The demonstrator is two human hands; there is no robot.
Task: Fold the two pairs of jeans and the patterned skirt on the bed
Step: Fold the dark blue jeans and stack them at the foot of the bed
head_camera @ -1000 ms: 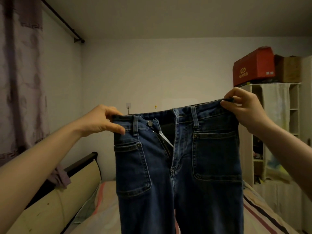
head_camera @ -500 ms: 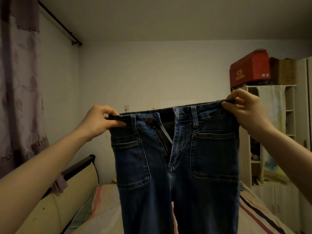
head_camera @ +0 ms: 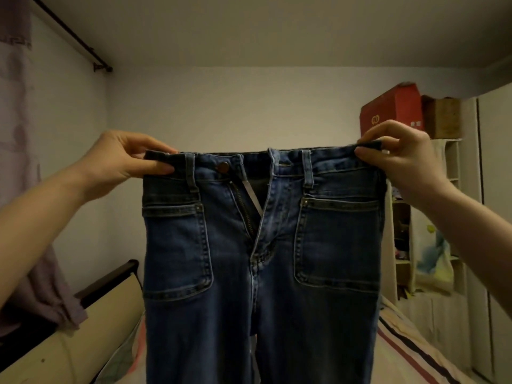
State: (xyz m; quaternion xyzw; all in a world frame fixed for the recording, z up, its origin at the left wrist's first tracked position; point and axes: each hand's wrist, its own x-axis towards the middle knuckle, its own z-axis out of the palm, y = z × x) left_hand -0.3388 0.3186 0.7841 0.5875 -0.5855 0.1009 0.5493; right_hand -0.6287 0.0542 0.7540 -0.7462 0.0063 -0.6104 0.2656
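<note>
Jeans (head_camera: 263,273) held up, waistband corners pinched

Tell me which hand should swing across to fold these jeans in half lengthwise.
Left, though barely. Both hands pinch a waistband corner of the jeans; the left hand holds the unbuttoned flap side, so it could probably swing over to the right hand.

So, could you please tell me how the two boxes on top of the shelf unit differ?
The red box is bright, carries a pale logo on its side and stands nearer the room's middle; the brown box is plain, dull and sits beside it toward the wall. The red box's top slopes and rises higher; the brown box's top looks flatter. Both rest on the shelf unit.
</note>
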